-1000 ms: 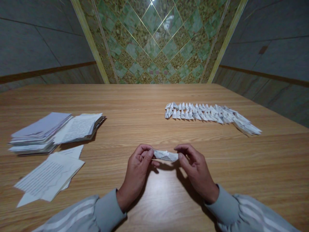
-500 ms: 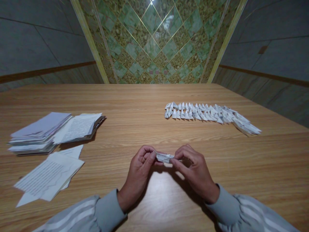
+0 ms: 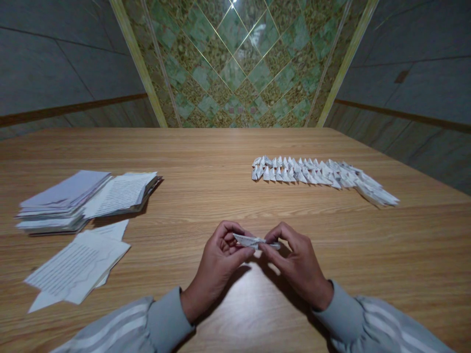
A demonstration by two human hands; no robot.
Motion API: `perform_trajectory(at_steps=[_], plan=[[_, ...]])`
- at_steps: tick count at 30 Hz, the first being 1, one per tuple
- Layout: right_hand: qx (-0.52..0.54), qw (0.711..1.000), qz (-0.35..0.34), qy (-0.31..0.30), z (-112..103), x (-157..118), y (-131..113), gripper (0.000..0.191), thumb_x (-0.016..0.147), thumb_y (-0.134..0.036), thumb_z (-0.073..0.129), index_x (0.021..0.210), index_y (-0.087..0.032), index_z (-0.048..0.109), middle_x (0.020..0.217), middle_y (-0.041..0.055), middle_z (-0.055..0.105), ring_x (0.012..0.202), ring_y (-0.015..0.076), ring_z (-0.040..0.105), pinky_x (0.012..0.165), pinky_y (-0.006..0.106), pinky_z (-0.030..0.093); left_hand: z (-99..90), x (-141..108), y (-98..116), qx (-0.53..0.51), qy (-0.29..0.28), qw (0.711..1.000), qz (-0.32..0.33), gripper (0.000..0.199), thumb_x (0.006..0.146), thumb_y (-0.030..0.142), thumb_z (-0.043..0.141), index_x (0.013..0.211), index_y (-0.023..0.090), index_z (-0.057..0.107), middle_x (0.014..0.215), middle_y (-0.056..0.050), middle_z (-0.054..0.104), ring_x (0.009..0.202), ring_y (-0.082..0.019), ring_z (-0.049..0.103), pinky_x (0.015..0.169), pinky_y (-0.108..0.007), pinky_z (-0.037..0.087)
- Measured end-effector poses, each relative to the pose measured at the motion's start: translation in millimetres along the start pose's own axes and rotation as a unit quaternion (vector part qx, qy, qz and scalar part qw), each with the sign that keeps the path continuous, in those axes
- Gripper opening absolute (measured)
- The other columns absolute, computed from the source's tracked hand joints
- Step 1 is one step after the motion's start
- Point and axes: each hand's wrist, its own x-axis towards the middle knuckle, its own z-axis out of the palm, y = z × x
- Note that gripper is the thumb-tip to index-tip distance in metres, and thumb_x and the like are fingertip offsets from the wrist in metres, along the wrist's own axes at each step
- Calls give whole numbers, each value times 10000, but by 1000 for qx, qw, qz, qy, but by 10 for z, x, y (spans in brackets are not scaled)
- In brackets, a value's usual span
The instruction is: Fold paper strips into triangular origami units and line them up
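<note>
A small folded piece of printed paper (image 3: 247,240) is held above the table, in front of me. My left hand (image 3: 220,262) grips its lower left edge, with the thumb along the near side and curled fingers behind. At the paper's right end, my right hand (image 3: 294,255) pinches it between thumb and fingertips. One pointed tip sticks out to the left over my left fingers. My fingers partly hide the rest of the folded shape.
Two rows of folded paper pieces (image 3: 305,172) stand on the wooden table (image 3: 198,157) at the back right. Stacks of paper (image 3: 66,189) and printed sheets (image 3: 119,193) lie at the left, with loose sheets (image 3: 79,262) nearer me. A tiled wall (image 3: 235,63) rises behind.
My left thumb has slid right along the folded paper, toward my right hand. The paper's left end, covered before, now shows as a pointed tip.
</note>
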Motion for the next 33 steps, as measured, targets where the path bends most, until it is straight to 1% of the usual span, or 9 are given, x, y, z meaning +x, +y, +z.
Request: perform_trajectory(at_steps=[3,7,9,11,14,18,24,30,33], plan=[[18,1000,-3,-3,13,-9,-3,189,870,-263,675,716,-186,598,671,4,617,615,144,573,570,248,405,35,25,26,15,26,1000,11,301,697,152,803,851,188,546,736,35,706,681,-106,650,641,-192,501],[59,997,48,-19,4,6,-1,178,865,-284,669,738,-189,590,685,2,622,626,143,581,575,244,413,31,57,40,9,28,1000,7,312,687,156,797,838,189,526,704,40,707,642,-102,637,615,-189,489],[80,992,83,-52,-11,23,-6,126,849,-291,675,855,-182,611,720,0,640,649,146,595,587,241,422,19,57,38,19,18,1000,4,319,689,156,796,853,192,525,703,43,701,639,-103,630,608,-191,484],[91,984,104,-110,-25,36,-18,161,834,-304,684,909,-175,624,722,-6,644,649,144,591,585,238,414,9,44,34,39,4,999,6,309,695,152,793,862,192,537,699,52,678,635,-98,614,595,-185,470],[98,972,125,-172,-29,39,-36,187,834,-338,675,765,-169,637,657,-14,611,611,129,545,564,234,374,7,21,25,62,-12,998,12,285,698,147,792,856,188,558,704,63,634,630,-86,584,583,-177,451],[149,962,169,-154,-9,25,-15,275,837,-400,659,696,-172,598,625,-17,590,599,126,517,567,240,377,3,39,2,29,-11,999,-15,341,680,183,812,893,194,546,694,53,641,632,-101,589,588,-194,458],[157,963,178,-127,-1,28,65,271,845,-403,644,711,-177,580,645,-18,571,596,120,493,552,241,367,-27,105,-50,-30,-2,995,-94,434,605,242,886,917,170,593,748,7,690,669,-118,634,637,-216,490],[196,951,183,-158,1,27,82,288,843,-442,670,785,-172,589,681,-16,580,613,116,491,553,238,367,-51,105,-51,-42,18,994,-98,413,571,227,918,825,152,601,719,-1,691,660,-118,641,651,-219,504],[196,953,177,-149,-4,14,104,322,854,-468,664,765,-170,583,669,0,611,613,129,524,574,255,395,-45,99,-31,-60,19,993,-104,409,584,231,916,833,153,601,717,-2,692,638,-118,642,632,-220,503]])
